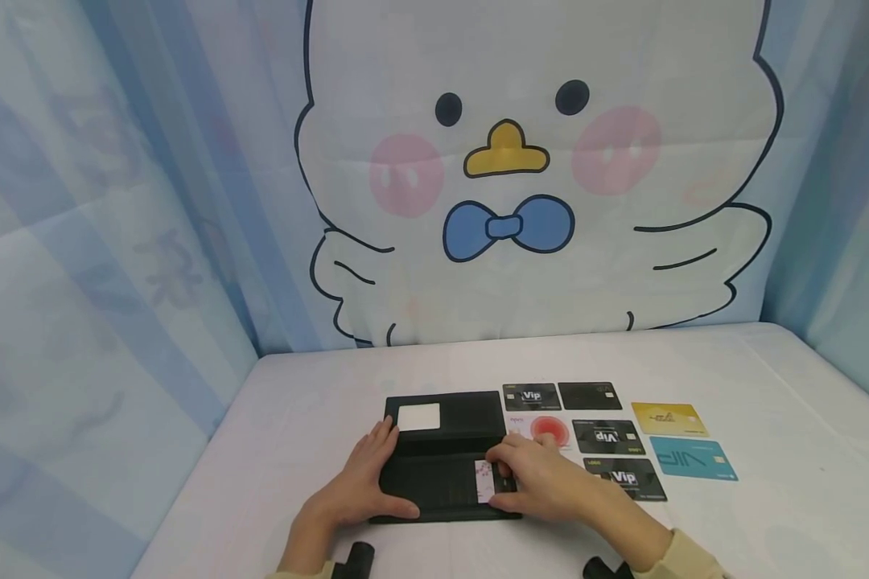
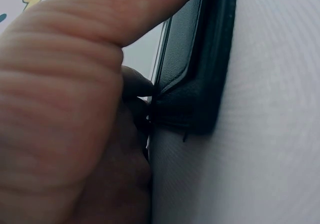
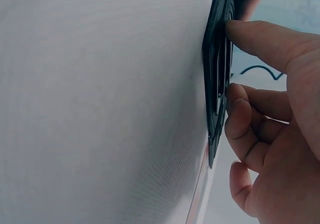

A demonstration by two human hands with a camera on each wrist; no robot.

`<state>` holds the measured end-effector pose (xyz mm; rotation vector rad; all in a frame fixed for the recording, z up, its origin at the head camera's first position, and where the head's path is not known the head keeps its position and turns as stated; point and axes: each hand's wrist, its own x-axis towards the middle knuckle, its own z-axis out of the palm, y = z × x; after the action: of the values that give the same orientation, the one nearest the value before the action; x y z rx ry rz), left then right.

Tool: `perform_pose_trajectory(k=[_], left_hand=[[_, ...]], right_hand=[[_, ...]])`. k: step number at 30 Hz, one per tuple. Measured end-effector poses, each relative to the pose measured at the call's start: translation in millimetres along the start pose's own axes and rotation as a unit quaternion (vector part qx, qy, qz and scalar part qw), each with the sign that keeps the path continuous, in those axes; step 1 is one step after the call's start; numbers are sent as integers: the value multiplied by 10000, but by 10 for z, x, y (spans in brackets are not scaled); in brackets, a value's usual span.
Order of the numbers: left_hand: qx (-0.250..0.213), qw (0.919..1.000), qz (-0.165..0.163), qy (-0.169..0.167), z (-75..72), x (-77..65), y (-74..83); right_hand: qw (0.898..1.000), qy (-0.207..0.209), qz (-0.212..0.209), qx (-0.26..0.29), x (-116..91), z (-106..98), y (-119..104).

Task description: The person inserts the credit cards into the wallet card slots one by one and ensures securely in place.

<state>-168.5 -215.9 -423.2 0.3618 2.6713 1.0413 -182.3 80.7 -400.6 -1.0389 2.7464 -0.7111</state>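
By the right grip (image 1: 543,476), slightly parted, the card (image 1: 484,482) seemed to be pinched; its visible strip lay just leftward, lengthwise from thumb to fingertips. The wallet (image 1: 438,481) beneath was touched by the outstretched left grip (image 1: 362,478).

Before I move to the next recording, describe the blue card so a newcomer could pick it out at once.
On the white table, find the open black wallet, then look right, past the right hand. The blue card lies farthest right, just nearer the viewer than the yellow card. It is the only blue one.
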Motion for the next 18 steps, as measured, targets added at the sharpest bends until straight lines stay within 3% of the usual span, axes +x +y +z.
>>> perform_pose_trajectory(k=[10, 18], left_hand=[[28, 10000, 1, 34, 12, 30, -16], [37, 10000, -5, 32, 21, 44, -37]], right_hand=[[9998, 176, -104, 26, -40, -42, 50], [9996, 130, 194, 172, -82, -70, 111]])
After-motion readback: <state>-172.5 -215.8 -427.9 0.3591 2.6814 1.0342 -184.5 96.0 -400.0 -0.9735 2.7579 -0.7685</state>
